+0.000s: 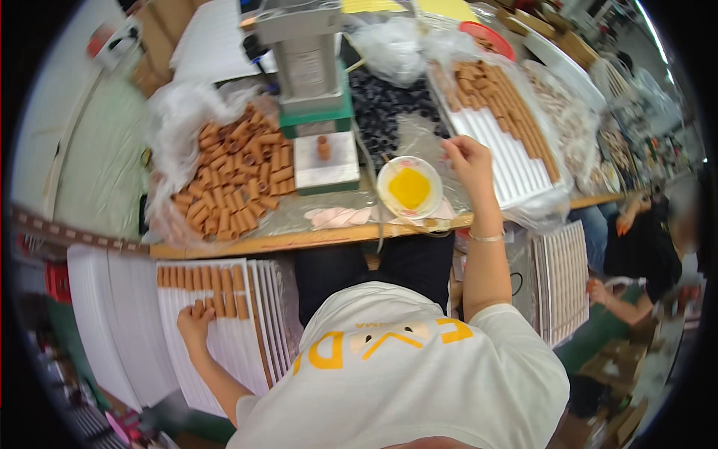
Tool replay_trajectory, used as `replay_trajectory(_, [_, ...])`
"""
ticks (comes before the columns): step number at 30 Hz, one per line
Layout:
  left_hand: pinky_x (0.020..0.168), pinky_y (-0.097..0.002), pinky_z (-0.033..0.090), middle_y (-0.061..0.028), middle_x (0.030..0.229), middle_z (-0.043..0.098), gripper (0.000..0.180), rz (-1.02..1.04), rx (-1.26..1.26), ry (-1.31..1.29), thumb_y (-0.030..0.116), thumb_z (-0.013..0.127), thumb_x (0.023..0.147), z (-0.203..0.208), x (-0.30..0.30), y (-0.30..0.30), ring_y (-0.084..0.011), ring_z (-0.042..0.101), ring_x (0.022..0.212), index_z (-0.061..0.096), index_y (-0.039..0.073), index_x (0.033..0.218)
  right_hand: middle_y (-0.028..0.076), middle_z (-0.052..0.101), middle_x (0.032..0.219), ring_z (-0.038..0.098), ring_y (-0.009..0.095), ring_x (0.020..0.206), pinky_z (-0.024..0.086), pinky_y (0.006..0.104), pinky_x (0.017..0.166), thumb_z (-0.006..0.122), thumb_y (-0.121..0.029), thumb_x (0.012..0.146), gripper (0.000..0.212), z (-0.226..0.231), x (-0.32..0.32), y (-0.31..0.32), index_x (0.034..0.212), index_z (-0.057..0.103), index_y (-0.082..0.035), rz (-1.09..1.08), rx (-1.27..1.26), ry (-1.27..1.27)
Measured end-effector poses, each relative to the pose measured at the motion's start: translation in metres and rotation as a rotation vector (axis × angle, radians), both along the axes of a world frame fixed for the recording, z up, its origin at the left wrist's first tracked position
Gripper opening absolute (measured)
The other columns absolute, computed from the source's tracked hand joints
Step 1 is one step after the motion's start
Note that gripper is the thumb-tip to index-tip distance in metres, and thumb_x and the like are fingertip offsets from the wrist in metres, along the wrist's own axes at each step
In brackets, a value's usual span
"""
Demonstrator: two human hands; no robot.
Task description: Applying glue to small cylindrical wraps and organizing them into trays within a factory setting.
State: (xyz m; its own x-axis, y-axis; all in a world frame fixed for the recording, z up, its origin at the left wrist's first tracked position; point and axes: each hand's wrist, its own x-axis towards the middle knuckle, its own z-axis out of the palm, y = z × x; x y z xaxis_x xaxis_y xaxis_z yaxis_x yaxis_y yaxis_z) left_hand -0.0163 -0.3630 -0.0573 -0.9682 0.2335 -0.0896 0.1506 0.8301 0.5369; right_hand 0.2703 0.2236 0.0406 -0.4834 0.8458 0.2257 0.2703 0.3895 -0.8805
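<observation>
My left hand (pixel 196 323) is closed around a short brown tube (pixel 200 306) at a white ribbed tray (pixel 179 340). A row of brown tubes (pixel 217 280) lies in the upper grooves of that tray. To the right, my right hand (pixel 470 159) is raised over the bench with thumb and fingers pinched; what they hold, if anything, is too small to make out. Beside it stands a white bowl (pixel 384 196) of yellow liquid (pixel 408 187). A small brown piece (pixel 323 147) stands upright on the plate (pixel 307 165) of a grey and green press (pixel 307 67).
A heap of brown tubes (pixel 239 172) lies on plastic left of the press. Black parts (pixel 381 97) are piled behind the bowl. A second white ribbed tray (pixel 501 176) with longer brown tubes (pixel 516 112) sits at right. A co-worker (pixel 643 247) is at far right.
</observation>
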Motion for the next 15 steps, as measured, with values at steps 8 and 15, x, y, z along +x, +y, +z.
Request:
replay_trajectory(8, [0.084,-0.0407,0.046,-0.0216,0.1,0.061,0.038,0.215,0.068,0.422,0.024,0.063,0.093,-0.046,-0.006,0.008,-0.0343,0.056,0.092,0.056,-0.008,0.111,0.019,0.07,0.089,0.068,0.033,0.084,0.053,0.0417,0.076,0.074,-0.034,0.08,0.035,-0.046,-0.082,0.066,0.093,0.071,-0.002,0.107,0.125,-0.428])
replay_trajectory(15, [0.095,-0.0415,0.045,-0.0235,0.127,0.051,0.046,0.485,0.401,0.558,0.033,0.042,0.103,-0.07,0.009,0.012,-0.0359,0.051,0.114,0.048,-0.005,0.128,0.022,0.069,0.097,0.067,0.038,0.093,0.053,0.044,0.08,0.075,-0.044,0.078,0.045,-0.089,-0.126,0.088,0.091,0.073,-0.002,0.072,0.043,-0.668])
